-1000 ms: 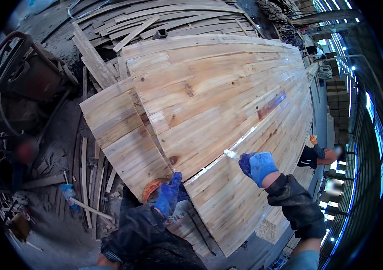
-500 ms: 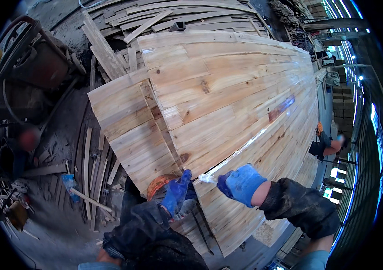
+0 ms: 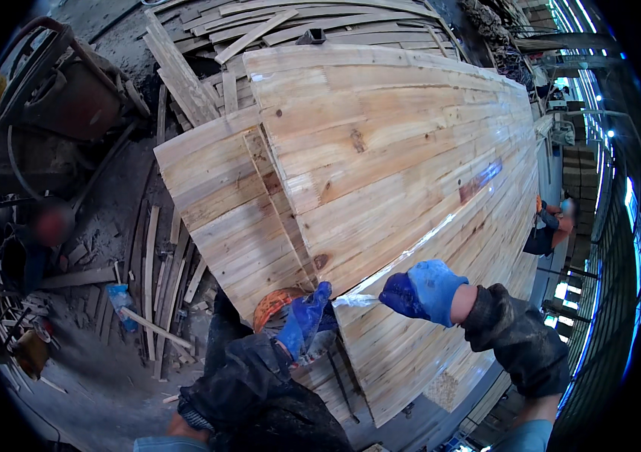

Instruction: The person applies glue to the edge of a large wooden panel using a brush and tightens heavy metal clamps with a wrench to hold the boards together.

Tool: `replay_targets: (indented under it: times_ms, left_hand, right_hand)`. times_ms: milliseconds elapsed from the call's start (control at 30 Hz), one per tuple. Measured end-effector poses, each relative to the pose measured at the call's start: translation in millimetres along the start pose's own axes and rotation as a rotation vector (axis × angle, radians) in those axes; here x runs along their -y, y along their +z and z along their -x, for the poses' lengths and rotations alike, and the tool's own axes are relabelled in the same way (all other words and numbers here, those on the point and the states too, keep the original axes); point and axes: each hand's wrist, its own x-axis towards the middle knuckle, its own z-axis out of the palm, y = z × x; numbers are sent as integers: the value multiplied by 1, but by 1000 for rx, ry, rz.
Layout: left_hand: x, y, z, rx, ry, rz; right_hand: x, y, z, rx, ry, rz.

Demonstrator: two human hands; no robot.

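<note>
My left hand (image 3: 305, 318), in a blue glove, is closed at the rim of an orange bucket (image 3: 269, 304) beside the near corner of the boards. My right hand (image 3: 427, 291), also in a blue glove, is closed round a small tool (image 3: 366, 300) whose tip is smeared with white paste; its kind is hard to make out. The tip lies over the near end of a seam between two wooden panels. A white glue-like strip (image 3: 412, 250) runs along that seam. The large upper panel (image 3: 381, 143) is made of joined planks, and the lower panel (image 3: 381, 354) lies alongside it.
Another plank panel (image 3: 215, 203) sits under the large one at left. Long wood strips (image 3: 320, 26) pile up beyond. Scrap sticks (image 3: 147, 286) litter the floor at left near a dark machine (image 3: 87, 105). Another person (image 3: 550, 227) stands past the panels at right.
My right hand has moved a little right and up with the tool. The white paste at the seam's near end now looks more spread out. My left hand stays at the bucket.
</note>
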Motion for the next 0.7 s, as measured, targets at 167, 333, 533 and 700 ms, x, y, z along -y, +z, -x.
replay_targets:
  times_ms: [167,333,533,700]
  left_hand:
    - [8,-2,-10,30,-33,19]
    - [-13,7,11,-11,-26,-95]
    - [-5,4,6,-10,-4,-60]
    - [-10,5,10,-46,66,-126]
  right_hand:
    - [-11,4,-8,363,323,-763]
    - [-20,28,-8,298,421,-976]
    - [-30,38,-5,-38,56,-407]
    - [-3,26,-4,-147,10,-51]
